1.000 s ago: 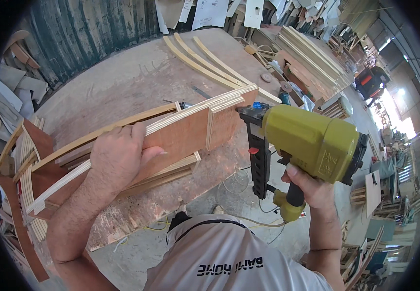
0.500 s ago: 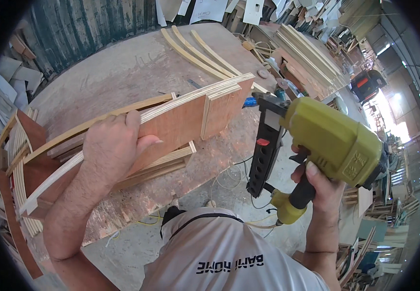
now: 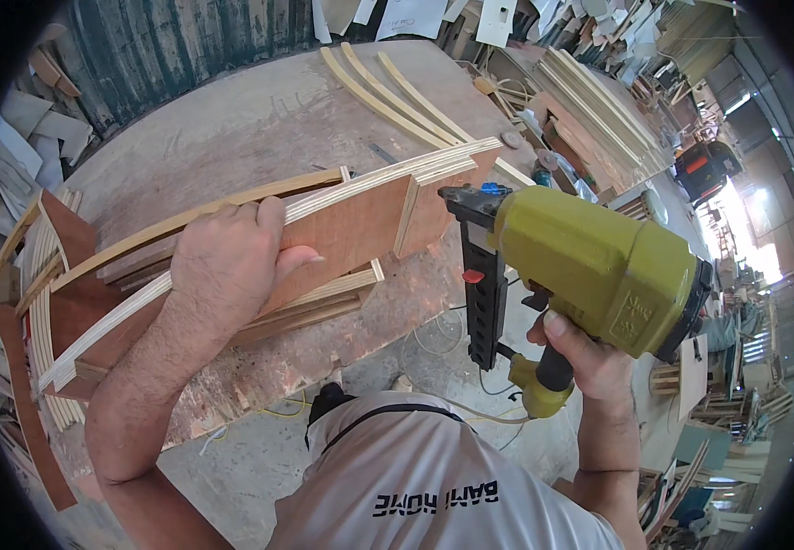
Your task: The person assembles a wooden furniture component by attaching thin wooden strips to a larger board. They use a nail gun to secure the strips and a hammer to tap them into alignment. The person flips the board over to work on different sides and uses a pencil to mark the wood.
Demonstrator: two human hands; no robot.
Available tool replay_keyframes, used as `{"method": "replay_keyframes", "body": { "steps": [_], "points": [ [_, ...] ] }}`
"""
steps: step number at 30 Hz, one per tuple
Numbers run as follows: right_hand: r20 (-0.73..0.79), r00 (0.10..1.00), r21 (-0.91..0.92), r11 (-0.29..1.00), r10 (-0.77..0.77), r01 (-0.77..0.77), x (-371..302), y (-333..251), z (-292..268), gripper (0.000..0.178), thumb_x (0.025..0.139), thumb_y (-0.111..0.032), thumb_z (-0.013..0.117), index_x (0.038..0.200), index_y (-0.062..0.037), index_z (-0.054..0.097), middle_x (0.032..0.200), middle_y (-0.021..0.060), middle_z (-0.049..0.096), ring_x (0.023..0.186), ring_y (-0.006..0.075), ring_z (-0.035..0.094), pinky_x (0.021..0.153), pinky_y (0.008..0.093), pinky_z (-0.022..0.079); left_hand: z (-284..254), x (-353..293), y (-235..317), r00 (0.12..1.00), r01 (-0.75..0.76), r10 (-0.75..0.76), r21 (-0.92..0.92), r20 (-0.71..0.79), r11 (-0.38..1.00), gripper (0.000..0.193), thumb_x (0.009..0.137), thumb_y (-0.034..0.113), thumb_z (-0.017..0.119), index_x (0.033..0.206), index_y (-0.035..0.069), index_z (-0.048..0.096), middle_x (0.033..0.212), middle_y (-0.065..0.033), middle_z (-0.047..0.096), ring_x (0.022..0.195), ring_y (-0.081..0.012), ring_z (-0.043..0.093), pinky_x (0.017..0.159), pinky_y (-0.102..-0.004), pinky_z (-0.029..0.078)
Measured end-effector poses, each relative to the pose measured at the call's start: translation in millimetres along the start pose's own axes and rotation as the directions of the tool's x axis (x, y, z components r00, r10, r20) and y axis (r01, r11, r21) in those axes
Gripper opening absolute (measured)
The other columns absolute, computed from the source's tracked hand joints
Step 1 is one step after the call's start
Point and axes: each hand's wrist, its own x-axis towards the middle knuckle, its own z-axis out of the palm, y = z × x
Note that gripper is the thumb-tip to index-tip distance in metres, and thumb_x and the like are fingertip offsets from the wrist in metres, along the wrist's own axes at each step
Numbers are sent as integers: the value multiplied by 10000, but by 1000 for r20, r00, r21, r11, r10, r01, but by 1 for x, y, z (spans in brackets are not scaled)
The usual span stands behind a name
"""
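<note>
My left hand (image 3: 232,252) grips the top edge of a curved plywood panel (image 3: 351,234), thumb on its near face and fingers over the far side. The panel belongs to a bent plywood frame (image 3: 76,229) on the workbench. Near its right end a short plywood block (image 3: 429,197) lies against the near face. My right hand (image 3: 589,357) is wrapped round the black handle of a yellow-green pneumatic nail gun (image 3: 598,261). The gun's nose is beside the panel's right end, close to the block; I cannot tell whether they touch.
Several curved wooden strips (image 3: 397,96) lie at the back of the workbench (image 3: 186,119). Long boards are stacked on a surface (image 3: 607,110) further right. A hose (image 3: 479,412) hangs from the gun toward the floor. Wood offcuts (image 3: 699,486) are piled at the lower right.
The nail gun has moved left, its nose now nearer the panel's right end. My left hand keeps its grip on the panel. The view has shifted slightly.
</note>
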Motion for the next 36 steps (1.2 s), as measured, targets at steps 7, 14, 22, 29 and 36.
{"method": "replay_keyframes", "body": {
  "steps": [7,14,22,29,36],
  "points": [
    [-48,998,21,999,-34,35,6,10,9,423,880,-103,684,1262,34,565,997,147,692,670,166,662,613,287,544,-1,3,0,997,-73,73,30,0,997,511,828,530,698,897,39,572,695,-116,651,719,-292,693,650,-394,557],
    [-322,946,136,987,-41,89,-14,12,-6,535,844,-191,712,1289,51,540,1082,218,687,646,184,658,560,284,531,-1,9,-9,998,31,-30,-17,57,999,546,815,564,707,889,47,547,711,-156,648,683,-355,678,617,-449,547],
    [-495,869,195,975,2,109,-37,56,-35,553,844,-186,718,1314,41,537,1108,219,683,646,185,663,547,282,541,-30,13,-19,998,51,-50,23,-43,998,437,825,436,749,913,61,543,760,-144,634,727,-350,660,618,-449,528],
    [-517,856,252,961,33,115,-35,75,-29,564,852,-191,717,1335,32,530,1117,210,667,697,162,653,542,264,536,-24,-4,-1,999,-28,28,23,23,999,326,845,287,745,934,55,534,848,-158,609,810,-360,628,699,-464,508],
    [-516,855,259,962,60,89,-32,98,-31,581,850,-198,720,1349,22,518,1124,209,656,715,157,650,556,259,542,-64,17,-1,997,-66,71,158,-28,985,235,848,181,716,939,56,539,887,-146,588,841,-346,618,747,-453,512]
  ]
}}
